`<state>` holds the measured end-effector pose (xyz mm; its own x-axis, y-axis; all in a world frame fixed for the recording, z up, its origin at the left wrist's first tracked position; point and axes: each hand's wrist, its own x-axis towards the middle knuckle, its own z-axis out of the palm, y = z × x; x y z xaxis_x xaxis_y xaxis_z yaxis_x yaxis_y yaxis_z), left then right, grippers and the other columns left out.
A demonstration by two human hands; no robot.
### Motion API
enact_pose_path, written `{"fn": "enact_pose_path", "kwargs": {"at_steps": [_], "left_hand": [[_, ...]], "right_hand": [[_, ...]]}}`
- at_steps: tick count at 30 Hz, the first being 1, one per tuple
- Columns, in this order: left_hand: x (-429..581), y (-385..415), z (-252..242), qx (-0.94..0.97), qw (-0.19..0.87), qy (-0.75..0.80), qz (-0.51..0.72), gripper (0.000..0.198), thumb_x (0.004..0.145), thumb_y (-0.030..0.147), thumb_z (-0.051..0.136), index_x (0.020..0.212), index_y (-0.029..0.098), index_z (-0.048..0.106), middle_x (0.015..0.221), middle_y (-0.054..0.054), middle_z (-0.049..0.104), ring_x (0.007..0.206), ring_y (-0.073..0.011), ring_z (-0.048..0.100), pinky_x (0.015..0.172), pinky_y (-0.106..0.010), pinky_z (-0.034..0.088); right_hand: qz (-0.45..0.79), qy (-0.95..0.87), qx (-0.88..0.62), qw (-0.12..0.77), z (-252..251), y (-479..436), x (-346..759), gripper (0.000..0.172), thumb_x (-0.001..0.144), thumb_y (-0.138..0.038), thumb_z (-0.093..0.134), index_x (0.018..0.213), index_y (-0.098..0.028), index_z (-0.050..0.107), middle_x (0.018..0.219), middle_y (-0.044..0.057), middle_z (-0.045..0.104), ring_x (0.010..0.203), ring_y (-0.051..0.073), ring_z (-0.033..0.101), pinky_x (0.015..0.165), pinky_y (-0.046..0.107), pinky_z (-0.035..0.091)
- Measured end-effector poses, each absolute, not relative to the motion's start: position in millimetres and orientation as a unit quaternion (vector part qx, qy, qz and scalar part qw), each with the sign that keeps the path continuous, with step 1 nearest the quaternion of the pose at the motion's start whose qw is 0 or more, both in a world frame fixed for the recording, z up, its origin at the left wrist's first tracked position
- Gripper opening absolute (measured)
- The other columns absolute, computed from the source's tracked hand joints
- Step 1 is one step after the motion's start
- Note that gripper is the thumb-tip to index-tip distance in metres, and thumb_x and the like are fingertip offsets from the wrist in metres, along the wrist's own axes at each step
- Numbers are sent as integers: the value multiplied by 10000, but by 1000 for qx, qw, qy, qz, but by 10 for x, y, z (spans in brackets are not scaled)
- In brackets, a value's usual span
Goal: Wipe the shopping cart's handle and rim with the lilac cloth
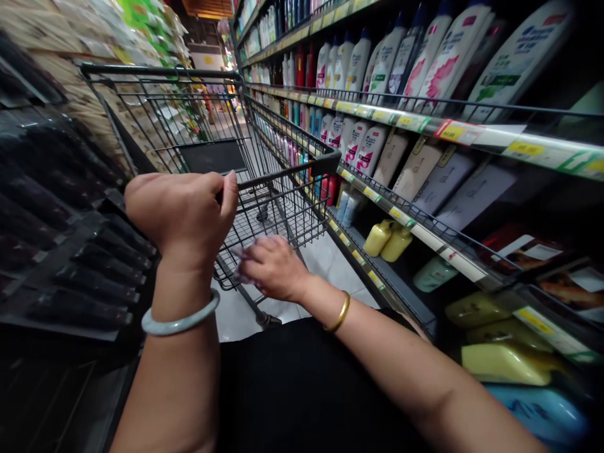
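A dark wire shopping cart (283, 170) stands in front of me in a store aisle, and its basket looks bare. My left hand (182, 211), with a pale bangle on the wrist, is closed around the cart's handle bar. My right hand (271, 267), with a gold bangle on the wrist, is lower, near the cart's rear wire panel. Its fingers are curled and blurred by motion, and something small and purplish shows at the fingertips that I cannot make out.
Shelves (425, 129) along the right carry white shampoo bottles (438, 56), yellow bottles (387, 239) and boxed goods, close beside the cart. On the left hang racks of dark packaged items (56, 207). The tiled aisle floor (325, 258) runs ahead past the cart.
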<state>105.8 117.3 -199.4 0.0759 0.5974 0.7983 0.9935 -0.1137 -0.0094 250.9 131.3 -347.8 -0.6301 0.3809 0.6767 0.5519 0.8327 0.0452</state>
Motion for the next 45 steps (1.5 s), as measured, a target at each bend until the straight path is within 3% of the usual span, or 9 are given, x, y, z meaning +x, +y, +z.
{"fn": "enact_pose_path", "kwargs": {"at_steps": [3,9,13,17,22,26,30,38,45], "left_hand": [[1022,1171,-2000,-674,300,-583,-340,558,1069,509,359,628,193,490,584,23,309,615,-140,151,701,-383,158],[974,1183,-2020,-669,305,-578,-354,522,1053,483,388,613,213,462,571,12,371,612,-160,253,760,-397,251],[932,1199,-2026,-660,306,-586,-356,525,1049,466,374,593,219,453,564,-4,443,608,-173,297,773,-408,254],[893,1179,-2032,-655,318,-593,-343,528,1054,459,378,594,218,469,587,-12,537,614,-179,369,778,-418,249],[905,1148,-2067,-639,338,-598,-346,497,1058,462,406,641,228,541,644,-21,631,658,-206,492,824,-436,290],[903,1146,-2092,-634,343,-589,-365,479,1034,416,439,596,231,499,595,-20,590,654,-203,513,841,-432,335],[797,1109,-2117,-625,358,-592,-362,464,1025,411,449,599,238,514,602,-27,603,677,-223,561,858,-446,369],[651,896,-2117,-632,375,-587,-340,385,997,377,479,657,246,602,675,-35,692,711,-244,621,855,-463,366],[563,737,-2112,-635,390,-584,-322,352,995,367,497,686,257,625,701,-24,725,738,-241,656,853,-447,383]], "right_hand": [[-153,-900,-254,319,-3434,1403,2586,224,1041,-344,555,1159,-263,727,1145,58,712,1109,252,529,917,418,344],[-107,-818,-416,383,-3340,1612,2878,271,890,-252,716,1161,-245,730,1167,84,681,1093,262,515,916,404,343],[-151,-856,-330,368,-3438,1508,2699,170,985,-310,631,1111,-259,733,1219,75,688,1120,258,512,917,410,330],[-184,-861,-267,391,-3232,1473,2600,286,1080,-408,491,1076,-279,746,1208,41,714,1092,238,527,918,412,336],[-121,-784,-379,477,-2774,1508,2716,321,961,-336,685,1274,-268,713,1352,94,643,1244,287,481,1027,430,337],[-112,-817,-368,430,-2832,1450,2649,306,974,-243,637,1270,-267,710,1333,90,666,1257,282,478,1022,438,334],[-139,-860,-307,384,-2939,1369,2559,287,1072,-290,491,1271,-278,698,1300,70,691,1232,263,500,1012,454,329],[-128,-768,-390,491,-2629,1446,3006,336,977,-222,623,1298,-286,696,1323,78,646,1227,288,476,1008,453,335],[-169,-825,-307,444,-2816,1386,2874,235,1020,-247,575,1204,-286,717,1334,32,703,1226,245,503,1031,437,320]]}}
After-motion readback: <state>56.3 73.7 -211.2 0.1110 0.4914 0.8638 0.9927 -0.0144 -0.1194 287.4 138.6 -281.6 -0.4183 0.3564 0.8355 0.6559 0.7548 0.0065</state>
